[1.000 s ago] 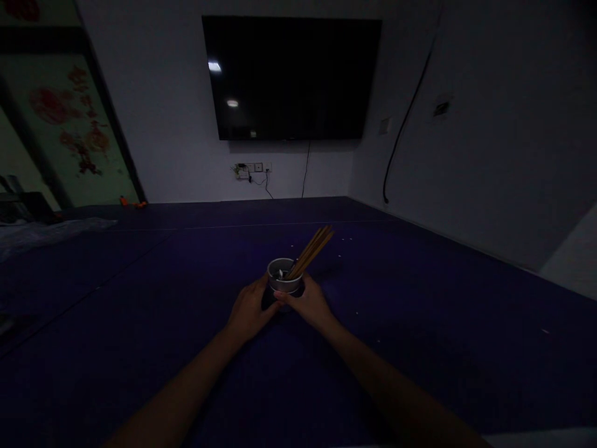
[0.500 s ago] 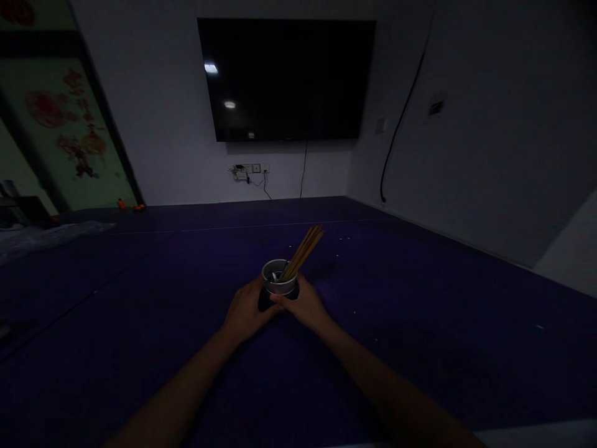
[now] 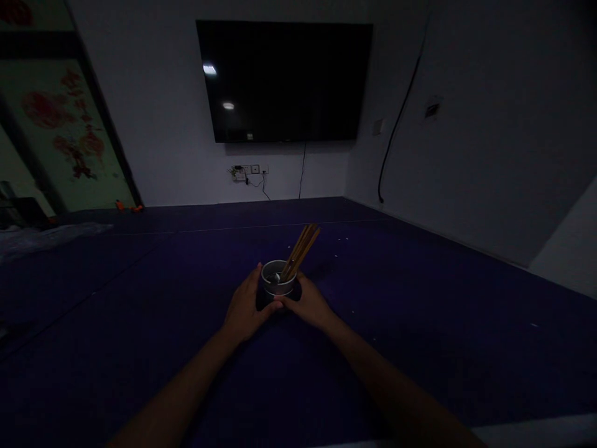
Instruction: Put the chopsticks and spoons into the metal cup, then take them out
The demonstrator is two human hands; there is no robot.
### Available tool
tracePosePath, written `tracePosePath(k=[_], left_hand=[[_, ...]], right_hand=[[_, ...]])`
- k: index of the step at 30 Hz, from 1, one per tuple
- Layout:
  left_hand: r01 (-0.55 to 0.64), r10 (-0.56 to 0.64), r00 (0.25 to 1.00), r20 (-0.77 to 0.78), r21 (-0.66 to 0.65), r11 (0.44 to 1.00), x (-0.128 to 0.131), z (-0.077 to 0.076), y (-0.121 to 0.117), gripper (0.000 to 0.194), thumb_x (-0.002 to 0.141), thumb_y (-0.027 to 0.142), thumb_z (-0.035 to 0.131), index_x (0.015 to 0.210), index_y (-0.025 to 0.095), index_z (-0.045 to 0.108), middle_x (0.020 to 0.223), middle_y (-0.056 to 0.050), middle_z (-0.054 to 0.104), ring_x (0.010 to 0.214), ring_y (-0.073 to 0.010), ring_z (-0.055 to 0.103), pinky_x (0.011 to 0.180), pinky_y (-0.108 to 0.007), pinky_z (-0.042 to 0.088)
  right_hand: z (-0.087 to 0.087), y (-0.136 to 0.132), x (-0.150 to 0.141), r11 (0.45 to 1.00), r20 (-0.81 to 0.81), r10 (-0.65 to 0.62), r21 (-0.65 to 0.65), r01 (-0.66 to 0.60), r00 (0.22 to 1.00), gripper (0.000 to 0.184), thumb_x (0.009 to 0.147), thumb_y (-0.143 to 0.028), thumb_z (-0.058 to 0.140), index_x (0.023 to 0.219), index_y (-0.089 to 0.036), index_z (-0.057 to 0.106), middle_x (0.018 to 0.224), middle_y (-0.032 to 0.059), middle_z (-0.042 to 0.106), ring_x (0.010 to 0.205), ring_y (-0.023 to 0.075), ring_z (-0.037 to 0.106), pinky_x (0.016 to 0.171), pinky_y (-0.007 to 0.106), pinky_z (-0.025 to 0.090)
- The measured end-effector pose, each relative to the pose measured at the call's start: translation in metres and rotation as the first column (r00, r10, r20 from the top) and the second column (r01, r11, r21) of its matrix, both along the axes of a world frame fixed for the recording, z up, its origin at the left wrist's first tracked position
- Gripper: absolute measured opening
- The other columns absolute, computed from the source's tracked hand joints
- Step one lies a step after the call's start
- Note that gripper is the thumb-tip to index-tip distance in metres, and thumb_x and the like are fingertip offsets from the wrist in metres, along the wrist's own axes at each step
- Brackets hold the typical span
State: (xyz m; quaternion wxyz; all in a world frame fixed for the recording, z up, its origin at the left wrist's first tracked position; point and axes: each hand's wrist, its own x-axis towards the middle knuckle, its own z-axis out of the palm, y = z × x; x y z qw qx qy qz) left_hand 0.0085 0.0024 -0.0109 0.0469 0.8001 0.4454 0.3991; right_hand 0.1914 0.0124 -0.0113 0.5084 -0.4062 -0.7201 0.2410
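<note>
A round utensil cup (image 3: pixel 278 289) with a silver rim and a dark lower body stands on the dark purple floor surface. A bundle of wooden chopsticks (image 3: pixel 301 252) leans to the right out of it, and a shiny spoon-like metal piece (image 3: pixel 277 277) lies inside at the left. My left hand (image 3: pixel 245 311) curves round the cup's left side, its fingertips up by the rim. Round the right side wraps my right hand (image 3: pixel 311 303), fingers mostly hidden behind the cup. Both thumbs meet at the front.
A large television (image 3: pixel 286 81) hangs on the far wall above sockets and cables (image 3: pixel 249 171). Clear plastic sheeting (image 3: pixel 56 238) lies at the left near small orange objects (image 3: pixel 128 207). Small white specks dot the purple floor (image 3: pixel 401 348). A black cable (image 3: pixel 396 124) runs down the right wall.
The chopsticks and metal piece have shifted slightly within the cup. My left fingers have moved up beside the rim. The cup stays in about the same place.
</note>
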Motion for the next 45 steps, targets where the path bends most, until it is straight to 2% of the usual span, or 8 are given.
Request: tracePosePath(k=[8, 16, 22, 31, 35, 39, 42, 45], left_hand=[[0.018, -0.019, 1.000, 0.007, 0.111, 0.994, -0.002, 0.009, -0.007, 0.058, 0.083, 0.051, 0.052, 0.131, 0.021, 0.043, 0.141, -0.013, 0.042, 0.130, -0.0274, 0.039, 0.104, -0.049, 0.034], [0.051, -0.047, 0.999, -0.024, 0.215, 0.975, 0.000, 0.013, -0.013, 0.040, 0.083, 0.043, 0.055, 0.115, 0.020, 0.054, 0.131, -0.014, 0.052, 0.120, -0.0263, 0.048, 0.098, -0.045, 0.040], [0.081, -0.058, 0.995, -0.083, 0.302, 0.950, 0.000, 0.013, -0.013, 0.035, 0.084, 0.038, 0.054, 0.113, 0.019, 0.056, 0.124, -0.012, 0.058, 0.115, -0.0246, 0.052, 0.095, -0.043, 0.042], [0.045, -0.050, 0.999, 0.007, 0.327, 0.944, 0.004, 0.012, -0.018, 0.036, 0.086, 0.034, 0.051, 0.120, 0.022, 0.052, 0.125, -0.011, 0.057, 0.116, -0.0239, 0.052, 0.097, -0.043, 0.040], [-0.092, 0.028, 0.968, 0.251, 0.249, 0.964, 0.005, 0.018, -0.009, 0.040, 0.086, 0.038, 0.051, 0.123, 0.022, 0.050, 0.128, -0.011, 0.054, 0.119, -0.0236, 0.049, 0.099, -0.044, 0.038], [-0.131, 0.114, 0.871, 0.477, 0.001, 0.991, 0.007, 0.042, 0.018, 0.053, 0.079, 0.050, 0.057, 0.123, 0.020, 0.051, 0.132, -0.012, 0.050, 0.120, -0.0260, 0.048, 0.099, -0.044, 0.039], [0.045, 0.110, 0.830, 0.546, -0.264, 0.964, 0.012, 0.069, 0.039, 0.058, 0.074, 0.055, 0.061, 0.116, 0.016, 0.058, 0.129, -0.015, 0.055, 0.123, -0.0286, 0.047, 0.101, -0.042, 0.036], [0.267, 0.030, 0.828, 0.560, -0.439, 0.858, 0.018, 0.089, 0.051, 0.052, 0.068, 0.056, 0.066, 0.102, 0.016, 0.065, 0.110, -0.012, 0.067, 0.110, -0.0289, 0.056, 0.093, -0.039, 0.042]], right_hand=[[0.004, 0.010, 0.031, 0.984, -0.056, 0.179, -0.017, -0.180, 0.982, 0.064, 0.066, -0.041, 0.075, 0.123, -0.023, 0.052, 0.124, 0.0084, 0.059, 0.117, 0.0254, 0.053, 0.101, 0.045, 0.039], [0.009, 0.013, 0.043, 0.936, -0.069, 0.291, -0.183, -0.299, 0.954, 0.037, 0.067, -0.045, 0.073, 0.094, -0.019, 0.068, 0.108, 0.0087, 0.067, 0.100, 0.0258, 0.062, 0.088, 0.045, 0.049], [0.002, 0.009, 0.031, 0.911, -0.143, 0.332, -0.209, -0.357, 0.932, 0.064, 0.057, -0.039, 0.081, 0.114, -0.022, 0.058, 0.118, 0.0087, 0.062, 0.109, 0.0270, 0.058, 0.094, 0.046, 0.044], [-0.010, 0.006, 0.008, 0.981, -0.104, 0.159, -0.096, -0.169, 0.982, 0.086, 0.052, -0.039, 0.083, 0.127, -0.022, 0.046, 0.126, 0.0093, 0.056, 0.118, 0.0268, 0.051, 0.100, 0.045, 0.038], [-0.012, 0.007, 0.008, 0.997, -0.067, 0.059, -0.052, -0.062, 0.996, 0.086, 0.054, -0.041, 0.082, 0.129, -0.023, 0.045, 0.128, 0.0109, 0.055, 0.119, 0.0283, 0.049, 0.101, 0.047, 0.036], [-0.013, 0.006, 0.008, 0.996, -0.065, 0.074, -0.040, -0.077, 0.995, 0.086, 0.057, -0.041, 0.080, 0.131, -0.023, 0.042, 0.130, 0.0107, 0.054, 0.120, 0.0274, 0.049, 0.102, 0.046, 0.036], [-0.012, 0.006, 0.008, 0.995, -0.059, 0.081, -0.047, -0.084, 0.995, 0.084, 0.058, -0.041, 0.079, 0.131, -0.023, 0.041, 0.131, 0.0105, 0.052, 0.122, 0.0273, 0.047, 0.103, 0.047, 0.035], [-0.011, 0.004, 0.009, 0.992, -0.060, 0.111, -0.047, -0.114, 0.992, 0.082, 0.060, -0.040, 0.078, 0.131, -0.024, 0.040, 0.133, 0.0104, 0.051, 0.122, 0.0265, 0.047, 0.103, 0.046, 0.036]])
